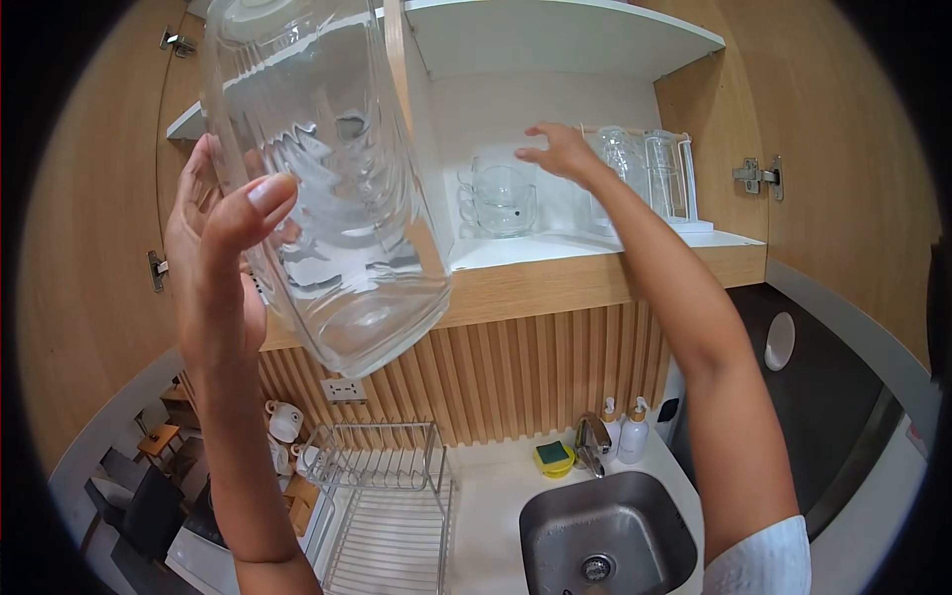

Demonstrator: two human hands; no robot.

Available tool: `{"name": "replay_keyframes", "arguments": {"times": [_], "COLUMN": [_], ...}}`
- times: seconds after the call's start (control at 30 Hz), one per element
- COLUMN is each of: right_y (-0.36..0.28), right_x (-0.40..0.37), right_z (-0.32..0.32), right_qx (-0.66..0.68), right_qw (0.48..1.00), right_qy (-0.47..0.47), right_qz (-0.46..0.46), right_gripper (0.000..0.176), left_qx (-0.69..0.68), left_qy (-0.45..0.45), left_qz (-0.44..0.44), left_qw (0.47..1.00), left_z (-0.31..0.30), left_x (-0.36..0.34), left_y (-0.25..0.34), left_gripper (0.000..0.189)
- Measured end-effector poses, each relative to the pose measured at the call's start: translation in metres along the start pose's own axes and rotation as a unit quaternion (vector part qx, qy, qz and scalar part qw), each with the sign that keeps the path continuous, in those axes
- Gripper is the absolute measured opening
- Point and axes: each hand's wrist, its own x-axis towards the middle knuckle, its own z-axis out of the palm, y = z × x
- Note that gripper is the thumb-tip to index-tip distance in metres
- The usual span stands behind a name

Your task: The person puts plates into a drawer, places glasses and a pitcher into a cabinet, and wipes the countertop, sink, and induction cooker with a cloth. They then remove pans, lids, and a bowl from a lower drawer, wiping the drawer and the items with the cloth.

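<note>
The left hand (213, 233) holds a large glass jar (342, 218), with the thumb on the near side and the other fingers behind the glass. The jar is tilted and is held in the air in front of the cabinet, so it is not placed on any shelf. Its top end goes partly out of view, so I cannot tell surely how it is closed there.

The right hand (567, 154) is well apart from the left one. It reaches into the cabinet above the lower shelf (555, 246), with the fingers spread, and I see nothing held between them. It is near some other glasses (617, 154) beside a white stand (689, 183).

As for how things are arranged, the glass cups (504, 213) are already on the lower shelf, stacked together, and the other glasses are also up there, to the right of them. The jar is the one glass thing that is off the shelf and in a hand.

Below, a metal dish rack (387, 425) stands on the tabletop (486, 496), and several white mugs (285, 421) are beside it on the left. A sponge (553, 457) lies near the sink (540, 516), just beside the faucet (595, 436). From this view, I cannot judge how much is finished.
</note>
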Motion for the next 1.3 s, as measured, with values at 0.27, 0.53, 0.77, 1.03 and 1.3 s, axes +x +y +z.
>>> {"name": "replay_keyframes", "arguments": {"times": [0.27,0.53,0.77,1.03,1.3], "right_y": [-0.010,-0.002,0.003,-0.001,0.001], "right_x": [0.027,0.027,0.030,0.030,0.028], "right_z": [0.031,0.041,0.046,0.038,0.038], "right_qx": [0.036,0.066,0.046,0.065,0.056], "right_qw": [0.965,0.981,0.992,0.997,0.998], "right_qy": [-0.186,-0.136,-0.088,-0.024,-0.023], "right_qz": [0.180,0.120,0.074,0.043,0.022], "right_gripper": [0.036,0.014,0.014,0.011,0.007], "left_qx": [0.049,0.059,0.043,0.057,0.064], "left_qy": [0.019,0.009,-0.006,-0.007,0.026], "left_qz": [0.002,-0.001,-0.007,0.018,0.019], "left_qw": [0.999,0.998,0.999,0.998,0.997], "left_z": [-0.037,-0.059,-0.063,-0.062,-0.051], "left_x": [-0.006,-0.007,-0.009,-0.015,-0.018], "left_y": [0.000,-0.005,-0.007,-0.005,0.002], "left_gripper": [0.095,0.091,0.090,0.091,0.093]}}
